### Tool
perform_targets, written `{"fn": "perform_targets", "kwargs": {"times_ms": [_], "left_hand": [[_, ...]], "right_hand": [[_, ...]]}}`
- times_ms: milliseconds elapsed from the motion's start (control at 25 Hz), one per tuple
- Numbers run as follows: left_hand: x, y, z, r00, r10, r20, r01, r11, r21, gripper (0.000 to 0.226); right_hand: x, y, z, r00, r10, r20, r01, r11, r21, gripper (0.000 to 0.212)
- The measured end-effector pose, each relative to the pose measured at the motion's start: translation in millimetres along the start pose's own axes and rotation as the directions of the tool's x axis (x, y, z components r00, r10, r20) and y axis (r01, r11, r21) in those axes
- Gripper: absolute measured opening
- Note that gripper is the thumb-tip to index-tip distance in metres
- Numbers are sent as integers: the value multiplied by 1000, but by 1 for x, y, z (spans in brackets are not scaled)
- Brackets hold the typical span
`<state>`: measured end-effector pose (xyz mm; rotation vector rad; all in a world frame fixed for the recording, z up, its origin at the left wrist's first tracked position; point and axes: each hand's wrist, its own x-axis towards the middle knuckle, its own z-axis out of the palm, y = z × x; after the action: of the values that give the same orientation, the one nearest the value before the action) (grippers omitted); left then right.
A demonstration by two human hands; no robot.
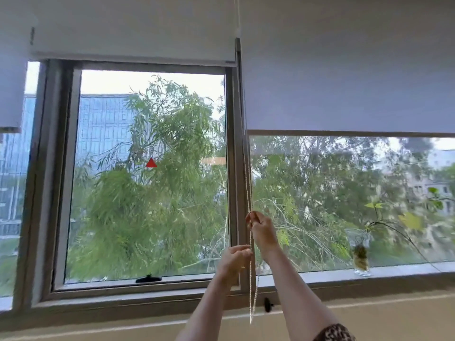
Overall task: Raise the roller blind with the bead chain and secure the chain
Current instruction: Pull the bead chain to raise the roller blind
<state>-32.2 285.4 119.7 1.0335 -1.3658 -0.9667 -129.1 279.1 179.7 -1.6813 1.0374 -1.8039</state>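
A pale grey roller blind [344, 94] covers the upper half of the right window; its bottom bar [349, 133] sits about halfway down the glass. A white bead chain [247, 173] hangs as a loop along the frame between the two windows, with its lower end [251, 313] dangling below the sill. My right hand [261, 230] is shut on the chain, higher up. My left hand [235, 259] pinches the chain just below it. A small black chain hook [268, 304] sticks out of the wall under the sill, right of the chain's lower end.
The left window's blind [133, 33] is rolled up high, and a black handle [148, 279] sits at its bottom frame. A glass jar with a leafy cutting [360, 254] stands on the sill at the right. A third blind [11, 94] hangs at the far left.
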Motion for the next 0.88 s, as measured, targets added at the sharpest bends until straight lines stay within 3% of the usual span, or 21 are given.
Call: {"fn": "perform_targets", "kwargs": {"times_ms": [200, 400, 640, 760, 880], "left_hand": [[21, 48, -3, 987, 101, -123, -124, 973, -196, 24], [37, 56, 0, 962, 137, -238, -163, 982, -91, 23], [39, 44, 3, 927, 148, -346, -212, 965, -156, 14], [29, 21, 4, 930, 149, -337, -198, 973, -117, 14], [18, -4, 1, 938, 133, -321, -177, 978, -112, 18]], "right_hand": [[-34, 41, 10, 987, 71, 142, -69, 997, -19, 25], [-64, 73, 23, 974, 118, 192, -98, 989, -112, 30], [-76, 95, 21, 946, 163, 279, -110, 974, -196, 37], [-78, 105, 14, 895, 297, 334, -233, 948, -219, 36], [-71, 109, 0, 832, 443, 334, -398, 896, -198, 22]]}}
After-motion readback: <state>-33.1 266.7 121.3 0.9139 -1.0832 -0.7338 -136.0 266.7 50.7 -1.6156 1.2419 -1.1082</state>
